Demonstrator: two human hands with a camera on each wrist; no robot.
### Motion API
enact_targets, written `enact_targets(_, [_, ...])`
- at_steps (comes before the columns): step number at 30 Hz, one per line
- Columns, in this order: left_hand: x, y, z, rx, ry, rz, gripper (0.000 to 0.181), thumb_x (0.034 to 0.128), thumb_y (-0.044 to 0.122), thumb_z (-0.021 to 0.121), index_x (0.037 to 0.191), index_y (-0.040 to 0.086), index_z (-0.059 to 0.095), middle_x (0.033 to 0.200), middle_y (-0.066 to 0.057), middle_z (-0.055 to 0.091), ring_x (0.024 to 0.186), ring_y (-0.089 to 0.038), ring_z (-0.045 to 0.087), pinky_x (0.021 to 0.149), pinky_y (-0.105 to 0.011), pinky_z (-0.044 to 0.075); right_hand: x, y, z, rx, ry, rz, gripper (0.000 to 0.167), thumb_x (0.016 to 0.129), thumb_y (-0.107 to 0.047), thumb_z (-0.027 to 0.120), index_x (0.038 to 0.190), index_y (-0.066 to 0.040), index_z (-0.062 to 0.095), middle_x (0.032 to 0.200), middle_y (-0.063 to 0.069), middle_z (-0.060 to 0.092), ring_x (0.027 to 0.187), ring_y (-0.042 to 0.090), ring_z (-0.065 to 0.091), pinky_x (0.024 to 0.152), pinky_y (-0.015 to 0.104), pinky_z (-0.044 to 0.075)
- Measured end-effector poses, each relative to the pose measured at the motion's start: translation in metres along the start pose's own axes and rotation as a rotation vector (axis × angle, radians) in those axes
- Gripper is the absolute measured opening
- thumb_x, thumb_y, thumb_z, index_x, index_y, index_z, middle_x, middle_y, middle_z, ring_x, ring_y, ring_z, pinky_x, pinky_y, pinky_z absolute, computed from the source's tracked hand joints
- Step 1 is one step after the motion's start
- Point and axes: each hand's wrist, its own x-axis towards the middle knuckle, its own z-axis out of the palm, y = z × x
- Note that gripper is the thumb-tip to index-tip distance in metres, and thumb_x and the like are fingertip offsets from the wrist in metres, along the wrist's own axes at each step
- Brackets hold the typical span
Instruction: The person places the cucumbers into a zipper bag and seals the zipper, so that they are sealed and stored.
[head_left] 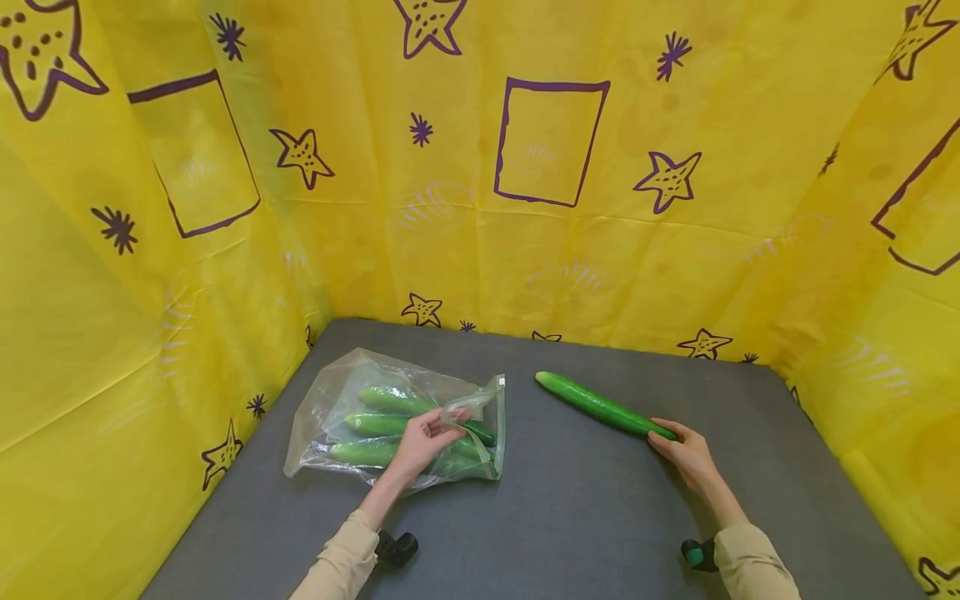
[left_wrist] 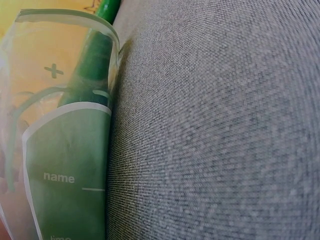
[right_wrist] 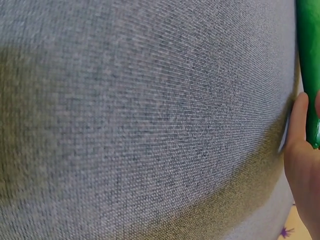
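A clear zip bag [head_left: 321,417] lies on its side at the left of the table, with several green cucumbers [head_left: 375,425] inside. Its mouth points right, and my left hand [head_left: 417,446] pinches the upper film near that mouth. The left wrist view brings the bag's green printed label [left_wrist: 70,165] up close, with the word "name" on it. To the right, my right hand [head_left: 688,457] grips a long cucumber [head_left: 592,402] by its near end. Its paler tip points toward the bag, apart from it. In the right wrist view, the cucumber [right_wrist: 309,55] shows only at the edge.
A grey cloth-covered table [head_left: 570,517] carries everything. Yellow curtains [head_left: 450,250] with purple drawings stand along its back and both sides. Dark wrist-worn devices show at the left wrist [head_left: 397,548] and right wrist [head_left: 697,554].
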Motion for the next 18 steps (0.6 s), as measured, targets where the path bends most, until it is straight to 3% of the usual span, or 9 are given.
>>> enact_targets(6, [-0.0005, 0.0006, 0.0004, -0.007, 0.001, 0.010, 0.038, 0.0864, 0.005, 0.067, 0.120, -0.009, 0.057, 0.125, -0.025, 0.058, 0.106, -0.024, 0.065, 0.084, -0.023, 0.054, -0.0014, 0.0002, 0.0013, 0.004, -0.001, 0.003, 0.059, 0.092, -0.017, 0.062, 0.139, 0.009, 0.038, 0.110, 0.000, 0.051, 0.084, -0.008, 0.055, 0.077, 0.013, 0.051])
enact_targets(10, [-0.0007, 0.0004, 0.0001, -0.007, -0.001, 0.006, 0.038, 0.0865, 0.006, 0.067, 0.121, -0.008, 0.057, 0.125, -0.025, 0.058, 0.103, -0.016, 0.067, 0.084, -0.022, 0.053, -0.0021, 0.0000, 0.0017, 0.071, -0.021, 0.005, 0.057, 0.093, -0.012, 0.060, 0.139, 0.010, 0.036, 0.112, 0.003, 0.049, 0.086, -0.008, 0.058, 0.081, 0.014, 0.052])
enact_targets(14, [-0.0004, -0.0006, -0.0004, -0.003, -0.002, -0.004, 0.039, 0.0866, 0.007, 0.067, 0.121, -0.008, 0.057, 0.125, -0.025, 0.058, 0.099, -0.007, 0.067, 0.082, -0.021, 0.053, -0.0030, 0.0002, 0.0028, 0.157, -0.036, 0.005, 0.056, 0.093, -0.005, 0.057, 0.139, 0.013, 0.033, 0.122, 0.015, 0.043, 0.087, -0.006, 0.060, 0.084, 0.015, 0.052])
enact_targets(18, [-0.0003, -0.0012, -0.0007, -0.007, -0.003, -0.001, 0.040, 0.0865, 0.008, 0.068, 0.122, -0.008, 0.057, 0.125, -0.026, 0.058, 0.101, -0.010, 0.067, 0.083, -0.022, 0.053, -0.0040, 0.0001, 0.0047, 0.191, -0.033, 0.003, 0.056, 0.094, -0.003, 0.055, 0.140, 0.016, 0.029, 0.133, 0.027, 0.032, 0.088, -0.005, 0.060, 0.084, 0.015, 0.052])
